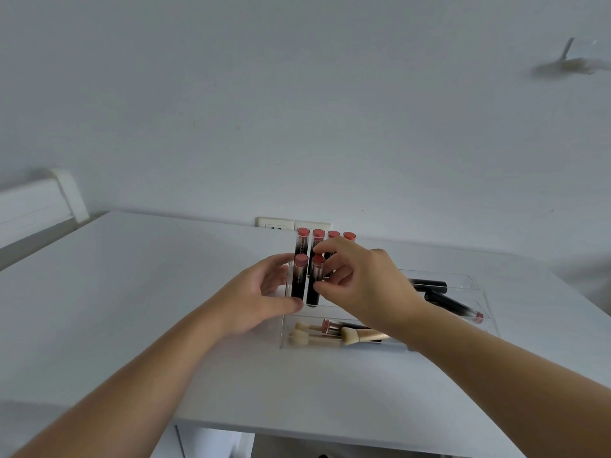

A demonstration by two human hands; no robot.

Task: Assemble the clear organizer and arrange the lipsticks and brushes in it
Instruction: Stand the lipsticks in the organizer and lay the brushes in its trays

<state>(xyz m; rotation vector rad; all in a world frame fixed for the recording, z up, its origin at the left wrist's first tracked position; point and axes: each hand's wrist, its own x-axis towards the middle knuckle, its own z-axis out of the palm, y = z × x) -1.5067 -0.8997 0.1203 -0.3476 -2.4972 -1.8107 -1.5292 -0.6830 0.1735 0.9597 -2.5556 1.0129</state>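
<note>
A clear organizer (476, 282) stands on the white table (132, 292). Several black lipsticks with pink caps stand upright in its slots, a back row (302, 241) and a front row. My left hand (264, 295) holds the organizer's left side next to the front left lipstick (300, 276). My right hand (360, 285) pinches the front lipstick (315, 285) beside it between thumb and fingers. More lipsticks (453, 304) lie flat in the right part. Brushes (350, 335) with pale tips and a gold handle lie in the clear front tray (284, 342).
A wall socket (276, 223) sits on the wall behind the organizer. A white ledge (39, 200) juts out at the far left. The table's front edge (297, 431) runs below my forearms.
</note>
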